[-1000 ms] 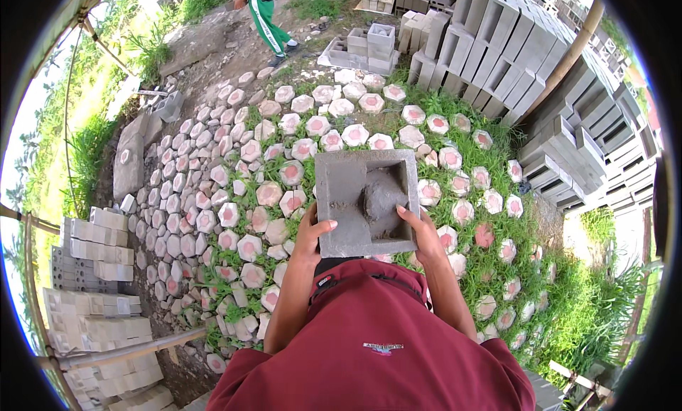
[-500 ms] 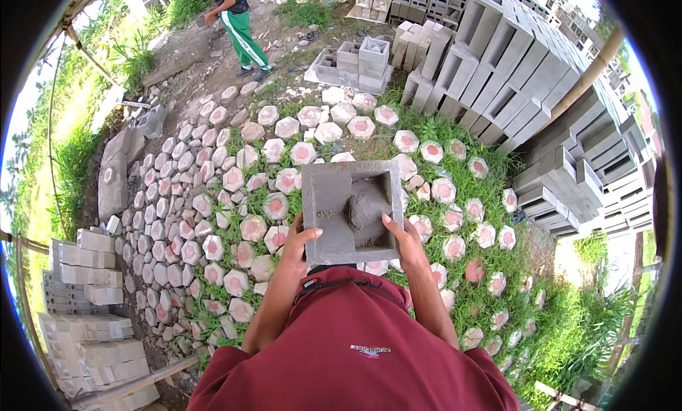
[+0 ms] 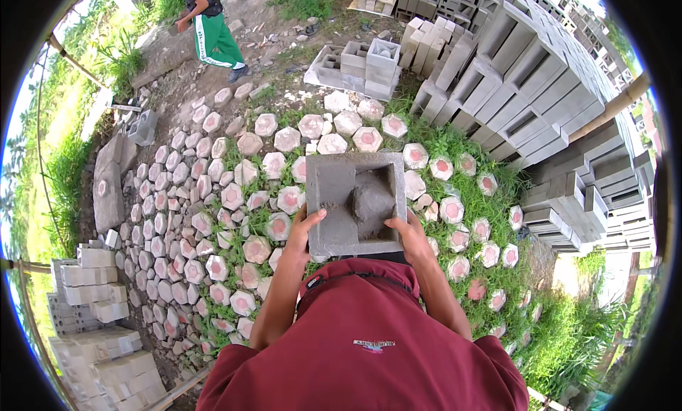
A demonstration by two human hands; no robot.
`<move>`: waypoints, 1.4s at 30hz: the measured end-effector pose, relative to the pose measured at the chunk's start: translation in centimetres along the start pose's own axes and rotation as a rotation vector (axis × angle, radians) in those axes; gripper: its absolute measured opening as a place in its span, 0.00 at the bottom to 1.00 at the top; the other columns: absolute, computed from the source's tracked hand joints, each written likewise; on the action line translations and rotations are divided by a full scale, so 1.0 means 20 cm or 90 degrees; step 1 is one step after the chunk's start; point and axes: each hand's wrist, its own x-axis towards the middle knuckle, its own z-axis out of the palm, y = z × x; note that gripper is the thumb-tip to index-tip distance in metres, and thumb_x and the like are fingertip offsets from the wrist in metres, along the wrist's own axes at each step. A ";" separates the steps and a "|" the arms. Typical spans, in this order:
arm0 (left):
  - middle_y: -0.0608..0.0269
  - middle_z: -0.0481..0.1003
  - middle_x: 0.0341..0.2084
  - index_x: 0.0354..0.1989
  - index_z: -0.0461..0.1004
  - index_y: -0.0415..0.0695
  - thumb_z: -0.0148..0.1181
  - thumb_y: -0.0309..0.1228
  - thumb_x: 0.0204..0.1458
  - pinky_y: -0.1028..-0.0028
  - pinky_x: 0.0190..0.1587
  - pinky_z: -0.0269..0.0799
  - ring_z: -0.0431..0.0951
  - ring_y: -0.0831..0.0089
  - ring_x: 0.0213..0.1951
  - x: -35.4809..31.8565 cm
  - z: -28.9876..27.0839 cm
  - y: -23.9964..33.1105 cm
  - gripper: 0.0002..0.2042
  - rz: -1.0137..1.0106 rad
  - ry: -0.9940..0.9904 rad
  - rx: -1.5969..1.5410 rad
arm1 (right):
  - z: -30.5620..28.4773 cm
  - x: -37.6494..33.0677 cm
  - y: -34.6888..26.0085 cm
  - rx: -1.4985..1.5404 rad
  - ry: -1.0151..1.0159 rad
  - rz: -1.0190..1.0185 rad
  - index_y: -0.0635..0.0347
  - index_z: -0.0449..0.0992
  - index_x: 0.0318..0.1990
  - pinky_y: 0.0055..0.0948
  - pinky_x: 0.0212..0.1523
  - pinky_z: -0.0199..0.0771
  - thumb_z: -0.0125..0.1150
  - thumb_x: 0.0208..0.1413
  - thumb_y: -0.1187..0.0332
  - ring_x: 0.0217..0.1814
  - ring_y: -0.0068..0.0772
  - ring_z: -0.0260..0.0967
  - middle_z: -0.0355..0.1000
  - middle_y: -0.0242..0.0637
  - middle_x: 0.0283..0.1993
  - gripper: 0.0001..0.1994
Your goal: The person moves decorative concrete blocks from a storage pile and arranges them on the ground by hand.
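Note:
Held out in front of my waist is a grey, square concrete block (image 3: 332, 231). Its right half has a deep recess with a rounded lump of grey mortar-like material (image 3: 372, 201) inside; the left half looks smoother and shallower. My left hand (image 3: 302, 235) grips the block's lower left side, thumb over the rim. On the lower right side, my right hand (image 3: 414, 239) is closed the same way, its thumb at the recess edge. The fingers beneath the block are hidden.
Hexagonal pavers (image 3: 257, 250) with pinkish centres cover the grassy ground. Tall stacks of hollow blocks (image 3: 526, 77) stand at the right, with a smaller group (image 3: 362, 66) ahead. More blocks (image 3: 92, 283) are piled at the left. Another person (image 3: 213, 38) in green trousers walks at the far left.
The block has shifted slightly, still held in both my hands. The surroundings have shifted a little in view. The other person has moved to the left.

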 end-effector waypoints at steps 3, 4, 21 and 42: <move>0.54 0.72 0.41 0.56 0.62 0.32 0.59 0.30 0.41 0.65 0.44 0.74 0.76 0.64 0.42 0.23 0.00 0.07 0.30 0.025 0.019 -0.002 | 0.02 0.27 -0.14 -0.025 -0.046 0.044 0.75 0.63 0.58 0.28 0.56 0.60 0.61 0.45 0.67 0.52 0.35 0.63 0.69 0.45 0.49 0.32; 0.54 0.73 0.41 0.55 0.62 0.32 0.59 0.30 0.41 0.66 0.44 0.75 0.76 0.64 0.41 0.31 -0.01 0.09 0.30 0.039 0.019 0.001 | 0.03 0.37 -0.15 -0.031 -0.053 0.045 0.75 0.63 0.58 0.28 0.56 0.60 0.61 0.45 0.67 0.52 0.35 0.63 0.69 0.45 0.49 0.32; 0.51 0.72 0.43 0.58 0.60 0.33 0.59 0.28 0.37 0.61 0.45 0.75 0.76 0.60 0.43 1.74 0.28 0.72 0.33 0.099 0.125 -0.028 | 0.21 2.11 -1.00 -0.155 -0.245 0.034 0.76 0.58 0.62 0.31 0.55 0.63 0.60 0.45 0.68 0.53 0.37 0.65 0.69 0.48 0.51 0.35; 0.55 0.72 0.42 0.56 0.63 0.34 0.58 0.28 0.38 0.65 0.44 0.72 0.74 0.64 0.42 3.34 -0.27 1.77 0.31 -0.022 0.129 -0.036 | 1.21 3.61 -1.44 -0.141 -0.201 0.099 0.71 0.63 0.59 0.26 0.34 0.67 0.58 0.43 0.73 0.32 0.26 0.66 0.70 0.36 0.33 0.30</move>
